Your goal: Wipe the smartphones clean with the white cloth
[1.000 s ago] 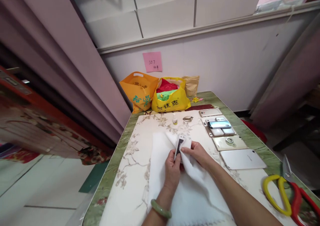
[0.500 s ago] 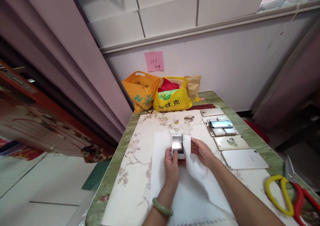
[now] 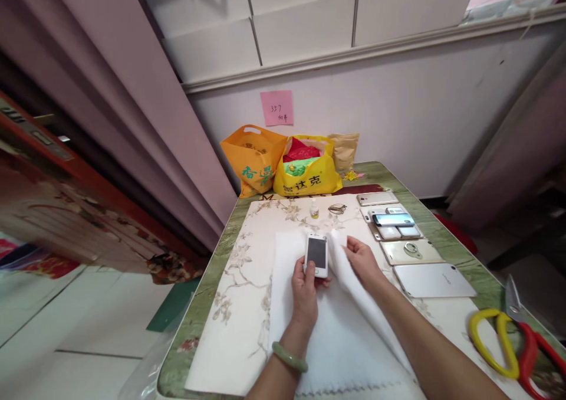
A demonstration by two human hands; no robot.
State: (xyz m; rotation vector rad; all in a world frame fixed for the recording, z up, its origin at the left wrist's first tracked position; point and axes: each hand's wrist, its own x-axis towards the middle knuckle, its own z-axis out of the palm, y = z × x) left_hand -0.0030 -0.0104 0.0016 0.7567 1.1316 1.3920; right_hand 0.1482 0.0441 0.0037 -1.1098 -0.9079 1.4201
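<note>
White phone [image 3: 316, 257] in your left hand [image 3: 305, 294], over soft white cloth [image 3: 327, 329].
Your left grip is closed around the smooth, round-cornered casing, thumb on its lower front; the grip of your right hand [image 3: 364, 265] is nearly closed, fingertips pinching a raised, fleecy fold beside it. Toward the worktop's [image 3: 177, 353] far edge, an open yellow bag [image 3: 308, 179] contains crinkled red and green material [image 3: 301, 159]. Compared with the preceding frame, the fold has moved off the phone's right edge.
</note>
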